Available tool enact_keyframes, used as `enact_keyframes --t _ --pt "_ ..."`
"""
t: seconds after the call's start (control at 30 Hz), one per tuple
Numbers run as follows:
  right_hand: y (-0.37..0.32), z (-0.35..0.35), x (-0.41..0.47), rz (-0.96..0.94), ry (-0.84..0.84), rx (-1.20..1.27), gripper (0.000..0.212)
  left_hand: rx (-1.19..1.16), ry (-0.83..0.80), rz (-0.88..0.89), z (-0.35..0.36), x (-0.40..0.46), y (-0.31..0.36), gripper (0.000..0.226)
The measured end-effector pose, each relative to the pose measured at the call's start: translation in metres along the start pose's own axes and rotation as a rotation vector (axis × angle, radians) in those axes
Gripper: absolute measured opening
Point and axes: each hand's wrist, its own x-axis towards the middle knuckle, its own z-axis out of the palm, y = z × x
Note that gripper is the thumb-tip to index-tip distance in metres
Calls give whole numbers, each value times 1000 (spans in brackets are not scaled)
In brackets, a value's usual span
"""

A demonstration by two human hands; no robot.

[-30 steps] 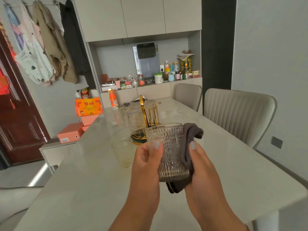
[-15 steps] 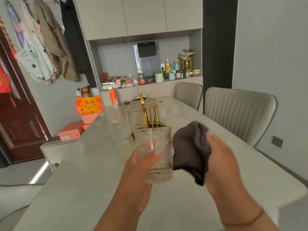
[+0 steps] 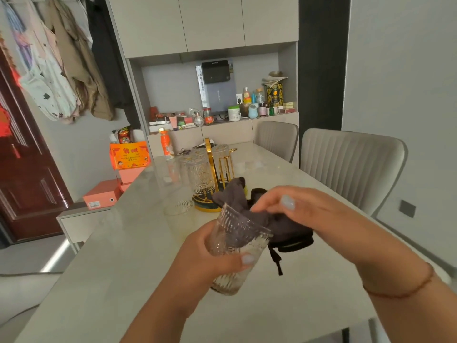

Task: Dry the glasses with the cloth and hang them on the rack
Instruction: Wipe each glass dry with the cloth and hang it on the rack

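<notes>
two hands (image 3: 247,233) work cloth (image 3: 237,201) into glass (image 3: 235,246).

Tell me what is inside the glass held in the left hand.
Part of the dark grey cloth is stuffed into the mouth of the glass, pushed in by the right hand. The left hand grips the glass. How deep the cloth reaches is blurred.

Clear ribbed glass (image 3: 235,246), dark grey cloth (image 3: 237,201) stuffed in. Pale blue polish on the fingers (image 3: 287,202). Gold rack (image 3: 217,174) on a dark green base. Pale marbled table (image 3: 118,268). Bright orange box (image 3: 129,154) with red print, orange bottle (image 3: 165,143), grey ribbed chairs (image 3: 351,159).
</notes>
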Motion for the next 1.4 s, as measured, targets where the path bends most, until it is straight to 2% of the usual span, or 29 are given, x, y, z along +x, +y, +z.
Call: enact_keyframes --t 0.03,0.07,0.13,0.17,0.2,0.23,0.33,0.37,0.43,0.53,0.6,0.67,0.73,0.8,0.87,0.9,0.97,1.03,1.07,1.1,1.17,1.23,1.27,1.33,1.4 --pt "0 2 -2 11 -63 -14 21 2 -22 0 0 0 2 54" --pt "-7 5 -2 15 -61 -21 32 12 -42 2 1 0 4 53" --pt "-26 15 -8 -75 -69 -28 66 42 -88 -4 3 1 7 53" --pt "-31 17 -10 -168 -115 -25 77 46 -113 -13 3 1 8 54" --pt "-35 15 -12 -205 -149 30 79 37 -131 -20 3 1 9 54" --pt "-39 10 -13 -226 -146 172 77 24 -140 -26 2 1 10 54" --pt "-31 -7 -16 -312 45 508 64 -29 -147 -43 -2 1 11 55" --pt "-28 -9 -17 -358 118 522 59 -45 -149 -53 -4 1 12 55" --pt "-29 -15 -22 -394 206 293 52 -71 -167 -82 -7 1 14 56" --pt "-29 -16 -22 -347 57 -129 52 -157 -240 -116 -11 1 16 63" --pt "-32 -15 -20 -324 -68 -299 61 -210 -282 -147 -11 1 19 67" --pt "-38 -14 -19 -293 -181 -396 57 -238 -336 -177 -11 3 20 66" --pt "-42 -12 -17 -269 -317 -428 46 -267 -403 -207 -8 4 19 68" --pt "-41 -7 -14 -226 -429 -420 49 -281 -471 -247 -5 6 18 70" --pt "-39 0 -11 -195 -445 -414 56 -296 -521 -289 -4 9 16 69" --pt "-37 2 -10 -189 -427 -355 49 -301 -542 -307 -4 11 14 68" --pt "-38 1 -14 -152 -387 -177 21 -318 -577 -346 -5 14 13 66" --pt "-37 -1 -17 -128 -318 -101 14 -416 -554 -376 -6 15 13 60" --pt "-35 -2 -18 -139 -272 -145 14 -490 -503 -397 -7 15 13 58" --pt "-32 -3 -17 -168 -231 -221 12 -544 -429 -434 -9 15 11 59" --pt "-31 -1 -16 -286 -139 -437 9 -573 -304 -550 -11 12 5 75" --pt "-26 1 -13 -416 -43 -670 7 -567 -261 -604 -11 10 0 85" --pt "-24 3 -11 -448 -27 -784 12 -563 -237 -603 -10 9 1 80" --pt "-20 7 -6 -486 -44 -958 36 -535 -160 -548 -5 8 3 61" --pt "-24 9 0 -438 -95 -1013 58 -482 -73 -438 -2 10 6 49"
